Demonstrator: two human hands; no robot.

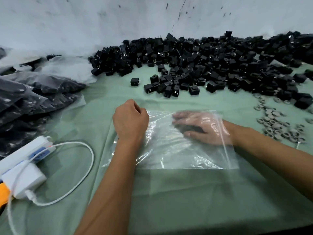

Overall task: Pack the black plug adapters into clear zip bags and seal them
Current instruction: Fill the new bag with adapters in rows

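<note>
on table, zip bag (177, 150) mouth rightward

White power strip (25, 152), perhaps grey nuts (277, 128).

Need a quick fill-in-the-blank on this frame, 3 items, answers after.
1. The right hand is inside the clear ____.
2. The left hand pinches the bag's ____ edge.
3. The loose black plug adapters are heaped against the ____.

Missing words: zip bag; left; wall
</note>
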